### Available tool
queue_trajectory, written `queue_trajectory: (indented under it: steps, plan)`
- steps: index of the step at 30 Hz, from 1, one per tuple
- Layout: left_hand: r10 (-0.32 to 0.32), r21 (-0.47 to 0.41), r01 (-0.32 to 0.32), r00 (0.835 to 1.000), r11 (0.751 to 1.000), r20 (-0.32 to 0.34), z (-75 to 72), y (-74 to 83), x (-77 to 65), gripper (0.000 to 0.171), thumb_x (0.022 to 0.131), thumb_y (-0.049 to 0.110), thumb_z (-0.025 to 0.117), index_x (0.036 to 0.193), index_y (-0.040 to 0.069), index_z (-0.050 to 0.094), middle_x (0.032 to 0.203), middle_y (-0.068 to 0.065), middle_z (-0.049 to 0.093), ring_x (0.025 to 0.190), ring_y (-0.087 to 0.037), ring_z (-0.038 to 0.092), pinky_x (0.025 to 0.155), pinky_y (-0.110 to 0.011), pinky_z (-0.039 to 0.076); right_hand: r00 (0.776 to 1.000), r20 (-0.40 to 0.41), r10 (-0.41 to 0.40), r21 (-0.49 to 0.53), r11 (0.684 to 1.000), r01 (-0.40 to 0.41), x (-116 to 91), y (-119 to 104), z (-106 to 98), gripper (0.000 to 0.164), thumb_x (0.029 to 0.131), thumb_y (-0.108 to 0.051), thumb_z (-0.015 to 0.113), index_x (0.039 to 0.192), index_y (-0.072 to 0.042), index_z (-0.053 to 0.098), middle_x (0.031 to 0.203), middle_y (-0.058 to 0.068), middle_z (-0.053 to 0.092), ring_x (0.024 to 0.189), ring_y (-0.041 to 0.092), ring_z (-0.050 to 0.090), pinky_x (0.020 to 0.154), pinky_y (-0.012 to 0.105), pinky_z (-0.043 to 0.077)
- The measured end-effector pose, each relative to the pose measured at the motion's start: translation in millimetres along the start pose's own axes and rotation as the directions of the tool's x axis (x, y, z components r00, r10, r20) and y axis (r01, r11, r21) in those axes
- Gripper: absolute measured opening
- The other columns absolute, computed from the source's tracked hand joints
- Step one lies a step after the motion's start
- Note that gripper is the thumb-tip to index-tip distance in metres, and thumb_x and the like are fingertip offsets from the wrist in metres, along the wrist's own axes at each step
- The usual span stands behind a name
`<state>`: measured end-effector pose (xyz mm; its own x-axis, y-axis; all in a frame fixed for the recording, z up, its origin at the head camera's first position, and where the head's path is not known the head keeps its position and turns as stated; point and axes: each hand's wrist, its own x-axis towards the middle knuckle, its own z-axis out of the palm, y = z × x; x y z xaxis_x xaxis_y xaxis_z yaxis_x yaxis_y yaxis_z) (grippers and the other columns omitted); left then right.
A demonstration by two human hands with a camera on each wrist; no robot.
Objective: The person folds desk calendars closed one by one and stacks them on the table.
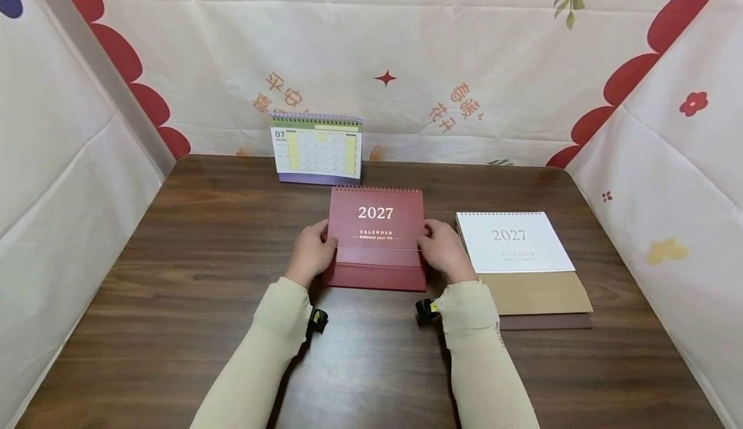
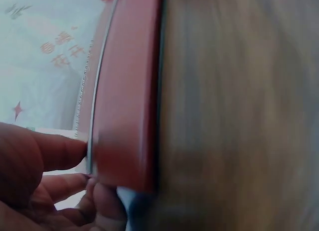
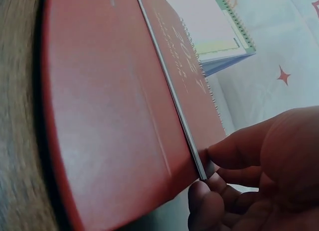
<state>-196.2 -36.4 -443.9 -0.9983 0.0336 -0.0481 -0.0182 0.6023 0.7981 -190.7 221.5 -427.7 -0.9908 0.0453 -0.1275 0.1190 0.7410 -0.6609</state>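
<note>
In the head view, a red desk calendar (image 1: 380, 259) stands on the wood-grain table (image 1: 203, 255), its coil-bound cover printed "2027", "CALENDAR" and "Embrace your life" in pale lettering. The left hand (image 1: 311, 253) pinches its left edge and the right hand (image 1: 445, 251) its right edge, the fingertips partly hidden behind it. To the right of the red desk calendar is a white desk calendar (image 1: 516, 245), also marked "2027" and "CALENDAR", with a fainter line hard to read; tan and dark brown panels show under its pages. Behind the red desk calendar and a little left, a green-topped calendar (image 1: 316, 150) shows "07" over a yellow-and-white grid, its small print illegible. The creased fabric backdrop (image 1: 232, 48) beyond carries an upside-down "LUCK" and orange Chinese characters, some hidden by the green-topped calendar. In the left wrist view, the smooth red stand runs out of the top, thumb and fingers gripping its near end at the thin, pale page edges; the wood beside it is blurred. In the right wrist view, thumb and fingers clamp the stacked page edges, and the cover's "2027" is slanted and foreshortened beside the wire coils.
</note>
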Motion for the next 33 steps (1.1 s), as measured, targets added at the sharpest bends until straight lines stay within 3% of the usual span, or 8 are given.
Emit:
queue_trajectory:
  steps: [4, 10, 14, 19, 25, 28, 33]
  plan:
    - [0.042, 0.098, -0.046, 0.998, 0.994, 0.044, -2.8, 1.7, 4.0, 0.039, 0.097, 0.009, 0.056, 0.135, 0.002, 0.060, 0.122, -0.020, 0.065, 0.115, -0.033, 0.058, 0.099, -0.048, 0.045, 1.000, 0.006, -0.008, -0.036, 0.999, 0.008, 3, 2, 0, 0.034, 0.098, -0.012, 0.046, 0.126, 0.001, 0.060, 0.107, 0.016, 0.063, 0.090, 0.029, 0.054, 0.081, 0.043, 0.046]
    - [0.007, 0.157, -0.021, 0.996, 0.987, 0.087, -2.6, 1.2, 5.3, 0.043, 0.098, 0.013, 0.058, 0.138, -0.001, 0.056, 0.133, -0.020, 0.060, 0.127, -0.034, 0.052, 0.105, -0.047, 0.041, 0.999, 0.048, 0.024, -0.031, 0.999, -0.022, 3, 4, 4, 0.036, 0.099, -0.011, 0.045, 0.128, 0.002, 0.060, 0.107, 0.017, 0.065, 0.089, 0.026, 0.057, 0.079, 0.041, 0.048]
    - [-0.008, 0.183, -0.013, 0.994, 0.983, 0.112, -3.5, 0.9, 5.6, 0.042, 0.098, 0.013, 0.058, 0.135, -0.004, 0.057, 0.131, -0.021, 0.060, 0.125, -0.034, 0.053, 0.105, -0.046, 0.041, 0.998, 0.057, 0.037, -0.031, 0.999, -0.035, 1, 4, 6, 0.037, 0.098, -0.010, 0.046, 0.129, 0.002, 0.061, 0.111, 0.018, 0.066, 0.091, 0.027, 0.058, 0.080, 0.042, 0.049]
    - [-0.014, 0.189, -0.008, 0.993, 0.982, 0.116, -5.4, 0.8, 6.1, 0.039, 0.097, 0.013, 0.060, 0.131, -0.005, 0.060, 0.122, -0.021, 0.064, 0.116, -0.033, 0.058, 0.100, -0.045, 0.045, 0.997, 0.066, 0.051, -0.017, 0.999, -0.050, 1, 4, 6, 0.040, 0.099, -0.010, 0.047, 0.136, 0.002, 0.056, 0.116, 0.019, 0.064, 0.095, 0.028, 0.058, 0.083, 0.044, 0.049]
    - [-0.040, 0.161, 0.022, 0.993, 0.987, 0.107, -6.6, -1.9, 5.4, 0.039, 0.095, 0.015, 0.064, 0.129, -0.004, 0.060, 0.108, -0.017, 0.065, 0.098, -0.029, 0.058, 0.090, -0.043, 0.048, 0.996, 0.083, 0.029, -0.027, 0.999, -0.027, 3, 3, 4, 0.047, 0.099, -0.018, 0.056, 0.142, 0.000, 0.048, 0.103, 0.015, 0.062, 0.089, 0.028, 0.057, 0.079, 0.043, 0.048]
    - [-0.061, 0.151, 0.042, 0.990, 0.988, 0.123, -8.3, -1.7, 5.5, 0.044, 0.095, 0.017, 0.064, 0.133, -0.004, 0.057, 0.113, -0.018, 0.064, 0.102, -0.030, 0.058, 0.092, -0.044, 0.048, 0.995, 0.103, 0.015, -0.044, 0.999, -0.011, 2, 2, 1, 0.053, 0.099, -0.023, 0.058, 0.146, -0.001, 0.043, 0.109, 0.016, 0.062, 0.094, 0.029, 0.058, 0.082, 0.045, 0.049]
    - [-0.088, 0.142, 0.062, 0.979, 0.988, 0.182, -15.2, -0.8, 9.8, 0.058, 0.097, 0.029, 0.060, 0.141, -0.006, 0.045, 0.130, -0.023, 0.057, 0.117, -0.033, 0.054, 0.101, -0.048, 0.043, 0.992, 0.100, -0.076, -0.151, 0.984, 0.091, 1, -3, 0, 0.054, 0.099, -0.025, 0.056, 0.145, 0.002, 0.045, 0.129, 0.023, 0.056, 0.113, 0.035, 0.054, 0.097, 0.053, 0.045]
